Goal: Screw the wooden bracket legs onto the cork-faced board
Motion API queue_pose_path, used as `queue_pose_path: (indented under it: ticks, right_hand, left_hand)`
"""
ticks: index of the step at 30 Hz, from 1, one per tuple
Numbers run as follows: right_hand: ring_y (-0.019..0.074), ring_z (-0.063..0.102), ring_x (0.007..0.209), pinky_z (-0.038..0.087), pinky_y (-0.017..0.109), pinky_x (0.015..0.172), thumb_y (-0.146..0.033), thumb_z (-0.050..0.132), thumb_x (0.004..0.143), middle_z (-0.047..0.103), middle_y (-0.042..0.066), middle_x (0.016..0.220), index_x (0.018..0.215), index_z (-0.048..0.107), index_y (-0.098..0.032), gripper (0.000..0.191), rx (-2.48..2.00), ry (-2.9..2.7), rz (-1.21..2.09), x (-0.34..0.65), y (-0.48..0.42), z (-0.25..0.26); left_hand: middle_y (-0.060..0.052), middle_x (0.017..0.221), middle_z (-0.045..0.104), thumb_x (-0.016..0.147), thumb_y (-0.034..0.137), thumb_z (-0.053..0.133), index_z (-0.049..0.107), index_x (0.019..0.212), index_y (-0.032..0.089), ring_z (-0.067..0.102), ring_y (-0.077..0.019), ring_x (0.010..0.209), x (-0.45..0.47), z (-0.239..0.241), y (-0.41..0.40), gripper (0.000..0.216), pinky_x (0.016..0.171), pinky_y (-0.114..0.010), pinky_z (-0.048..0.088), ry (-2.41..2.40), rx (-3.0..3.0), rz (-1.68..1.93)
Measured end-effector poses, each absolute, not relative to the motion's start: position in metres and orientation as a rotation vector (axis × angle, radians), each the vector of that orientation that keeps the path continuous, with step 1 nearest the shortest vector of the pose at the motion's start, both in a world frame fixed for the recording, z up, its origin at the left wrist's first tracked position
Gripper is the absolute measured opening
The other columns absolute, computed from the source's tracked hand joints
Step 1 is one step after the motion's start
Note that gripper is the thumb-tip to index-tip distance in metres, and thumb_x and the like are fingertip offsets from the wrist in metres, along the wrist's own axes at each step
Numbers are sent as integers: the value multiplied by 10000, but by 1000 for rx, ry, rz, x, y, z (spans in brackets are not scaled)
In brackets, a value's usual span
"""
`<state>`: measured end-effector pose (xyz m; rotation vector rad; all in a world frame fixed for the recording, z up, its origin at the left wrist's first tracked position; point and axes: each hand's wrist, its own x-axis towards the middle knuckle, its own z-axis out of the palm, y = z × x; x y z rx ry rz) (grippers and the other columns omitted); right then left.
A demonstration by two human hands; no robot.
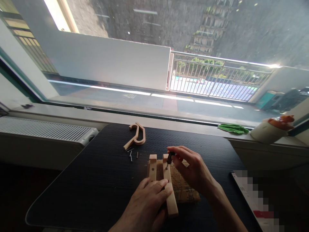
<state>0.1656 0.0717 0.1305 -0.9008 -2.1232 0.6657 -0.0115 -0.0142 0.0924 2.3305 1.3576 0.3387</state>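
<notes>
My right hand [193, 166] pinches a short dark-handled screwdriver [170, 157]. Its thin metal shaft slants down to the upper part of a pale wooden bar [172, 203]. Across that bar and a second wooden bar [153, 162] on its left lies my left hand [148, 203], fingers closed over them; its thumb is mostly hidden. A dark round hole shows in the left bar. Both bars rest on a worn brown block [185, 187] with a rough, marked surface. Farther back, two curved wooden hook pieces [143, 137] lie together, with several loose screws [131, 155] near them.
The black tabletop [79, 183] has rounded corners and meets a windowsill [161, 120]. A white radiator [45, 129] stands at left. On the sill at right are a green cloth [233, 129] and a pale pot [267, 130]. A flat dark-edged panel [243, 190], partly pixelated, lies at right.
</notes>
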Motion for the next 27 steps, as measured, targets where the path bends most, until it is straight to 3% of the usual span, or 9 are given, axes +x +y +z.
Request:
queue_pose_path:
  ticks: [5, 11, 27]
  right_hand:
    - [122, 581, 767, 470, 257, 697, -229, 495, 910, 627, 29, 966, 1170, 586, -244, 277, -922, -2131, 657, 168, 73, 131]
    - [118, 565, 708, 459, 261, 695, -252, 611, 839, 599, -6, 809, 1032, 606, -221, 196, -984, -2064, 614, 168, 73, 128]
    - [131, 585, 899, 462, 249, 776, -159, 456, 905, 624, 14, 1057, 1218, 545, -264, 341, -913, -2138, 676, 171, 72, 129]
  left_hand:
    - [-14, 1346, 524, 715, 133, 535, 519, 1229, 321, 508, -248, 1195, -11, 94, -14, 547, 1031, -499, 327, 1342, 2324, 336]
    - [-10, 1357, 513, 737, 177, 537, 513, 1233, 330, 498, -257, 1208, -11, 91, -12, 519, 1035, -525, 315, 1351, 2308, 307]
    - [3, 1349, 520, 757, 167, 531, 501, 1244, 334, 504, -238, 1199, -14, 90, -14, 515, 1023, -486, 334, 1343, 2369, 341]
